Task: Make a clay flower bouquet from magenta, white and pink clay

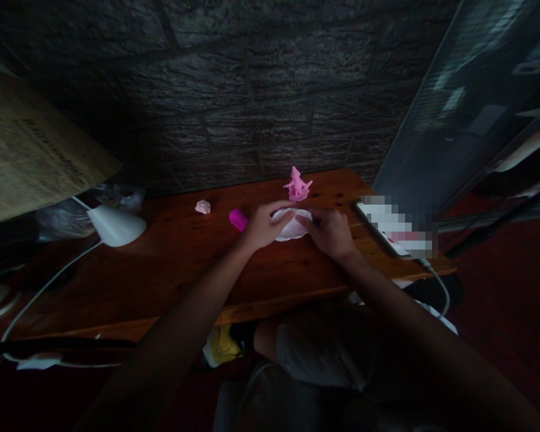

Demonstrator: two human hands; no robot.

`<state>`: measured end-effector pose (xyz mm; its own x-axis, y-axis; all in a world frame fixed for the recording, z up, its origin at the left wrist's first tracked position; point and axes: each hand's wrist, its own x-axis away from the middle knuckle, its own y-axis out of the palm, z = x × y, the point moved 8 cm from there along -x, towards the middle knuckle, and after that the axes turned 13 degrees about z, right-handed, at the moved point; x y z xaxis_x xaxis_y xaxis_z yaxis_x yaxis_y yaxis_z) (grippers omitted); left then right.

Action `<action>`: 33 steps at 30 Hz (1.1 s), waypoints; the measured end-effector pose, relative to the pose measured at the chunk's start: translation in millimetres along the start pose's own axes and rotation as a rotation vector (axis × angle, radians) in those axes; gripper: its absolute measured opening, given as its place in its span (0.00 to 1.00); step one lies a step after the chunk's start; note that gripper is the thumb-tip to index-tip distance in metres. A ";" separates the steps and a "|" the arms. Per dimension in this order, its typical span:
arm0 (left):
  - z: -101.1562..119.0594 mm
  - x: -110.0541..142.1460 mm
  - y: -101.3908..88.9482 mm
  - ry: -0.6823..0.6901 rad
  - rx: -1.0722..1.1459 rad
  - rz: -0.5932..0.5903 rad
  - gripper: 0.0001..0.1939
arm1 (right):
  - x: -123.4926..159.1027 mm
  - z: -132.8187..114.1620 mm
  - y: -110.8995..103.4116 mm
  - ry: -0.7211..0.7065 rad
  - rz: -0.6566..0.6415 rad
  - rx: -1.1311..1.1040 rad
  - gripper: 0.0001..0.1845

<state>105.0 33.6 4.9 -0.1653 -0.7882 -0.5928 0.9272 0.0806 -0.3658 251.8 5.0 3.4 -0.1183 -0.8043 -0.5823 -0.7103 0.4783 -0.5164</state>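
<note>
Both hands, the left hand (264, 223) and the right hand (328, 233), pinch a flat white clay piece (292, 227) in the middle of the brown counter (171, 264), near a pink clay figure (297, 185).

Open tabletop near me, clutter at the back

Bare tabletop (171, 270) lies before my hands; the pink figure (297, 185), magenta lump (238, 219), lamp (116, 225) and phone (393, 231) crowd the far side.
</note>
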 end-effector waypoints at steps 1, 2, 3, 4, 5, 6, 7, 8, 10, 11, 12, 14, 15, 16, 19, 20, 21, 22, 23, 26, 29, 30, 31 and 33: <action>0.4 0.2 0.0 -0.001 0.013 -0.003 0.12 | 0.4 -0.9 0.5 -0.004 -0.008 0.015 0.17; 0.0 0.4 0.1 -0.009 0.020 -0.004 0.11 | 1.0 -1.5 1.3 -0.003 -0.017 0.027 0.16; -1.0 0.5 -0.4 -0.019 0.019 0.002 0.10 | 1.7 -1.6 2.2 0.002 -0.024 0.036 0.15; -2.3 0.5 -1.3 -0.029 0.010 0.015 0.09 | 2.4 -1.2 3.3 0.011 -0.032 0.040 0.15; -3.7 0.5 -2.5 -0.037 -0.004 0.031 0.08 | 3.1 -0.5 4.8 0.021 -0.042 0.037 0.15; -4.8 0.4 -3.5 -0.042 -0.018 0.045 0.07 | 3.8 0.5 6.5 0.031 -0.054 0.029 0.15; -5.6 0.2 -4.4 -0.044 -0.029 0.057 0.07 | 4.3 1.6 8.3 0.040 -0.067 0.018 0.15; -6.3 0.1 -5.0 -0.047 -0.031 0.066 0.07 | 4.7 2.7 10.1 0.044 -0.081 0.007 0.16; -7.8 -0.5 -5.5 -0.063 -0.008 0.077 0.07 | 4.8 3.8 12.1 0.034 -0.099 -0.010 0.17; -8.7 -0.8 -5.5 -0.076 0.008 0.078 0.08 | 4.4 3.7 12.2 0.020 -0.101 -0.009 0.17; -9.4 -1.0 -5.2 -0.088 0.020 0.075 0.08 | 3.8 3.3 11.6 0.000 -0.098 0.003 0.18; -9.8 -1.2 -3.9 -0.099 0.027 0.055 0.09 | 2.7 1.5 10.0 -0.041 -0.091 0.049 0.17; -9.1 -1.0 -3.1 -0.093 0.019 0.039 0.09 | 2.4 0.4 9.6 -0.061 -0.092 0.077 0.17; -7.7 -0.7 -2.6 -0.078 0.006 0.026 0.09 | 2.4 -0.5 9.6 -0.078 -0.096 0.104 0.17; -0.7 0.7 -3.8 -0.002 -0.032 0.018 0.11 | 3.1 -1.9 10.1 -0.098 -0.095 0.169 0.16; 1.8 1.2 -4.5 0.022 -0.039 0.021 0.12 | 3.3 -1.6 9.7 -0.093 -0.083 0.194 0.16; 4.1 1.7 -5.3 0.041 -0.044 0.026 0.13 | 3.6 -1.1 8.9 -0.084 -0.065 0.221 0.15; 6.1 2.1 -6.2 0.055 -0.047 0.031 0.12 | 4.0 -0.8 8.1 -0.073 -0.048 0.241 0.15; 7.6 2.1 -7.4 0.063 -0.052 0.042 0.11 | 4.4 -0.8 7.2 -0.061 -0.032 0.247 0.14; 8.9 1.2 -13.4 0.060 -0.077 0.108 0.08 | 5.5 -1.5 5.0 -0.012 -0.002 0.142 0.12; 6.7 -0.2 -18.8 0.030 -0.064 0.168 0.07 | 6.0 -0.5 6.1 0.028 -0.022 0.022 0.14; 5.5 -0.7 -19.9 0.016 -0.049 0.179 0.07 | 5.9 -0.4 6.9 0.023 -0.034 0.016 0.14; 4.0 -1.3 -21.0 -0.001 -0.030 0.191 0.07 | 5.7 -0.5 7.5 0.009 -0.042 0.019 0.15; 0.8 -2.8 -22.5 -0.040 0.013 0.205 0.07 | 4.8 -0.4 7.9 -0.015 -0.046 0.012 0.17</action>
<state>84.8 33.5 15.4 0.0407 -0.7800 -0.6245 0.9445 0.2340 -0.2307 245.4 4.8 -3.3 -0.0756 -0.8202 -0.5670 -0.7065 0.4454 -0.5500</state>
